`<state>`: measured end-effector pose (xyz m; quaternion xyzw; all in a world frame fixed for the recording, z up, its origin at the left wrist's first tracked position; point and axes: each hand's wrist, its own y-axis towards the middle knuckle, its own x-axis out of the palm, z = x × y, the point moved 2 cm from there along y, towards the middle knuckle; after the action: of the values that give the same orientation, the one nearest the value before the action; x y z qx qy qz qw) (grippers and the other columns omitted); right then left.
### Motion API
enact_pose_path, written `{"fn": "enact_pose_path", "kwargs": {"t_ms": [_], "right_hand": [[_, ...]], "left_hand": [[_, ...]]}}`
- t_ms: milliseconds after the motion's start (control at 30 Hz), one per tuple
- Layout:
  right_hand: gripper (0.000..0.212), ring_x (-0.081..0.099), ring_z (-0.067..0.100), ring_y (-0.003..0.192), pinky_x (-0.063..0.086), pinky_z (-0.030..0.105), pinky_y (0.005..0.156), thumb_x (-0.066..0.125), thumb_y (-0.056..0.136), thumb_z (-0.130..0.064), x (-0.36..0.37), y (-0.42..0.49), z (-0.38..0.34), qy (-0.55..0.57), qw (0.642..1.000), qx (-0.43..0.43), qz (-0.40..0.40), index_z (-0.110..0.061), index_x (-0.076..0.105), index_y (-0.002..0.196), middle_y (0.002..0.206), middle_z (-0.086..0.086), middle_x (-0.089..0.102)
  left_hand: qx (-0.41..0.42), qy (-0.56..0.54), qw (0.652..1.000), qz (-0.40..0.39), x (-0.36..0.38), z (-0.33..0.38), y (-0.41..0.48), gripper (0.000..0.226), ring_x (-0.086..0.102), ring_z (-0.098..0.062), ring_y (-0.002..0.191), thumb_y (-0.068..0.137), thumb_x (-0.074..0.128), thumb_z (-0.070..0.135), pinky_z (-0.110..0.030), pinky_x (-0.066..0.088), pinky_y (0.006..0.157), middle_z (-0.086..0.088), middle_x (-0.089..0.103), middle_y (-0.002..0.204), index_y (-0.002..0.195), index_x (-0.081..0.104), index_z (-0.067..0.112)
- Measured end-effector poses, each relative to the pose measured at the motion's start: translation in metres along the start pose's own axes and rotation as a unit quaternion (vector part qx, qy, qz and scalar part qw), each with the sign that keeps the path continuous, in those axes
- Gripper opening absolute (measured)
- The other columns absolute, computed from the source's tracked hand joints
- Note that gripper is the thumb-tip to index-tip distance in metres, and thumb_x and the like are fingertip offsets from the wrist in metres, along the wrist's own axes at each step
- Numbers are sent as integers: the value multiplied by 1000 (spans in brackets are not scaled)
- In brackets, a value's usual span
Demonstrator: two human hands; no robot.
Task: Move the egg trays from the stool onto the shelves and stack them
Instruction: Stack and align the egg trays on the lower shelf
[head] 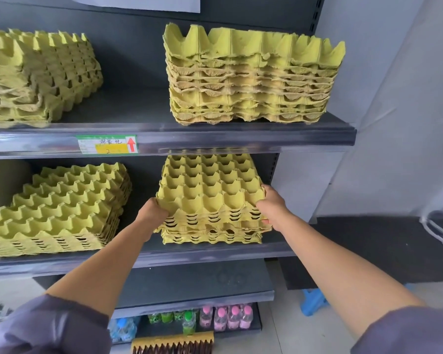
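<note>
Egg trays (210,190): a small yellow batch, held level on the pile (211,237) at the right of the middle shelf (215,252).
Left grip (152,210): grasping the batch's front-left corner, fingers tucked under its edge, wrist bent; my bare forearm reaches up and forward.
Right grip (271,206): grasping the front-right corner, fingers curled beneath the edge; my forearm is stretched out straight.
Left pile (56,213): on the same shelf, well apart from mine.
Stool (313,300): blue, on the floor at lower right, partly hidden by my arm.
</note>
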<state>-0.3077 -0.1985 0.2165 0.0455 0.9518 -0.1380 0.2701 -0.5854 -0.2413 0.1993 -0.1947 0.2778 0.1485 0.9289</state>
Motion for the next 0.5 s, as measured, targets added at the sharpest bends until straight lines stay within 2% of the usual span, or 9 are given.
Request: {"fn": "enact_pose_path", "kwargs": {"t_ms": [167,267,333,500], "right_hand": [[62,55,22,97,54,46,87,45,90,1,-7,-1,-1,-9,999,-41,27,-29,36,143,124,2,53],[65,52,11,78,55,47,86,44,89,4,-13,-1,-6,3,997,-65,41,-29,34,144,121,1,52],[65,49,8,74,55,47,86,43,90,4,-15,-2,-8,16,996,-73,48,-29,33,145,126,2,51],[63,51,15,87,55,43,85,43,92,5,-18,-2,-9,51,994,-73,57,-29,33,145,133,3,48]], "left_hand": [[22,-17,1000,4,-3,4,-4,45,53,-33,108,87,53,6,-44,48,89,-14,56,116,131,44,11],[43,-48,998,14,-4,8,-3,48,53,-28,103,85,53,5,-39,47,85,-10,57,117,132,44,12],[60,-80,995,20,-5,13,-3,52,51,-22,102,86,53,3,-36,46,85,-5,55,119,135,41,14],[81,-109,991,12,-7,26,1,54,50,-17,87,89,53,6,-28,46,62,-1,49,110,140,36,18]]}}
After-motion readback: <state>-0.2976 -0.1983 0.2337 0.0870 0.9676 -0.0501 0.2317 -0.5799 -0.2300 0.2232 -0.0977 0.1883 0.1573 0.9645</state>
